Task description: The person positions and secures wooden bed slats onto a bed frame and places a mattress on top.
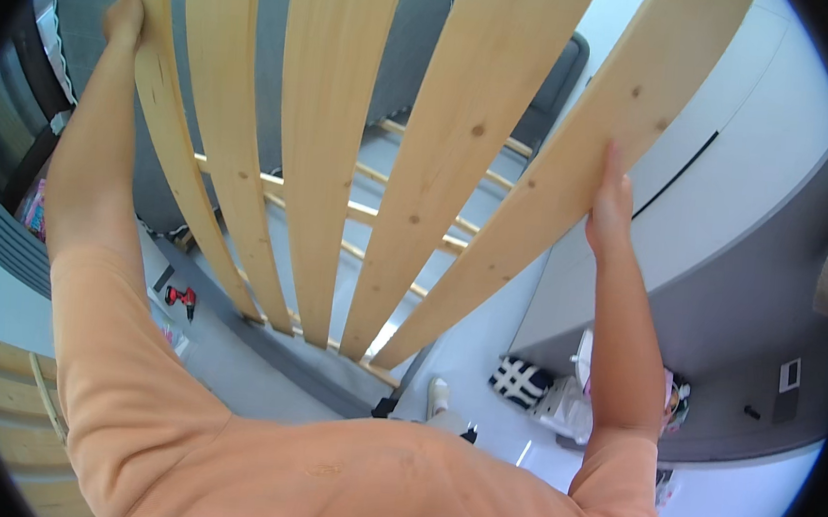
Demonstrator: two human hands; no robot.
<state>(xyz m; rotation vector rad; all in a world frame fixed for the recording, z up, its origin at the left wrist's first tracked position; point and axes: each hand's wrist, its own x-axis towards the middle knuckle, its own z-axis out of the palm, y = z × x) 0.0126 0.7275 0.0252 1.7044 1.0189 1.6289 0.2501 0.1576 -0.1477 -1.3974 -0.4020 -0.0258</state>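
Slats: pale pine slat panel (pixel 325 154) raised upright above the grey bed frame (pixel 326 388).
Left hand (pixel 125 12): grips the outer left slat.
Right hand (pixel 611 201): clasps the outer right slat's edge.
Floor: red drill (pixel 179 297) lying nearby.

A red drill (pixel 180 298) lies near a checkered bag (pixel 519 381).

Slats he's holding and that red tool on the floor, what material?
Slats: pale bare wood, probably pine; knots and straight grain show, matte, no visible coat. Left hand and right hand grip the outer ones. Red tool: looks like a red-and-black moulded plastic housing; too small to be sure.
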